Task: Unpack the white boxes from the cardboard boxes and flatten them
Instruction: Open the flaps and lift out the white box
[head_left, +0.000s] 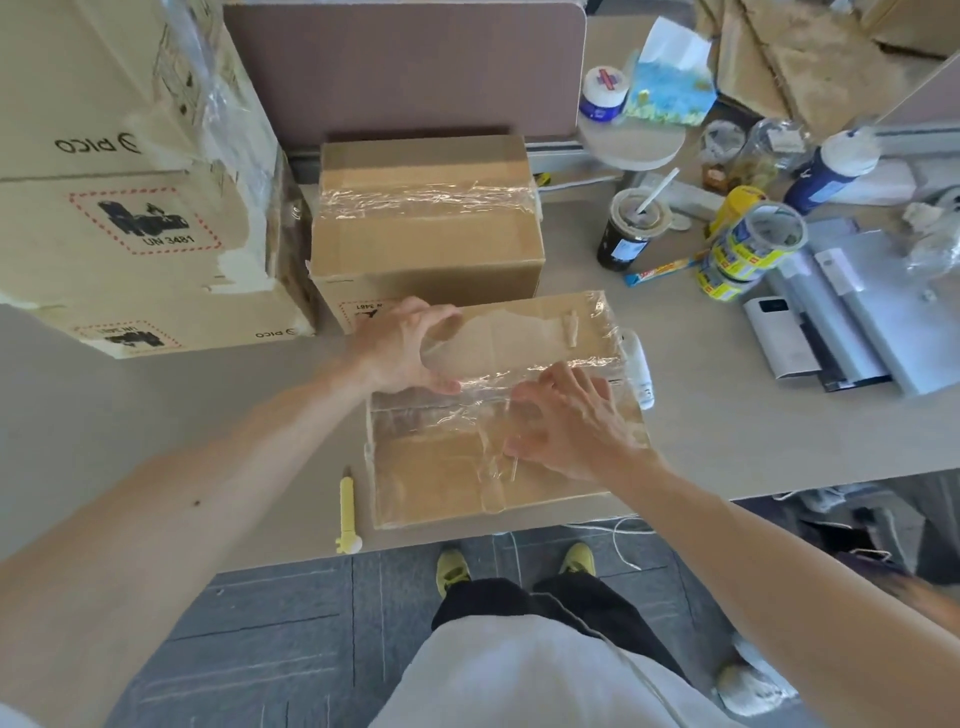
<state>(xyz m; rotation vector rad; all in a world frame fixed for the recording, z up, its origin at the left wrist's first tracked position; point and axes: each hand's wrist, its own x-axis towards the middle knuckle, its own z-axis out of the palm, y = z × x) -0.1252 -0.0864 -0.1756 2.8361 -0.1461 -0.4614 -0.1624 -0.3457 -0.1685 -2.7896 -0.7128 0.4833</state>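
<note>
A small cardboard box (441, 478) covered in clear tape sits at the desk's front edge, directly below me. Its far flap (545, 332) is lifted and tilted back. My left hand (402, 345) grips the left edge of that far flap, fingers curled over it. My right hand (571, 421) lies on the near flap beside the centre seam, fingers bent into the taped gap. A sliver of a white box (641, 374) shows at the box's right end. A second sealed cardboard box (426, 234) stands just behind.
Large PICO cartons (130, 208) are stacked at the left. A yellow utility knife (347, 512) lies left of the box near the desk edge. Tape rolls (748, 249), a drink cup (631, 228), bottles and grey devices (841, 312) crowd the right side.
</note>
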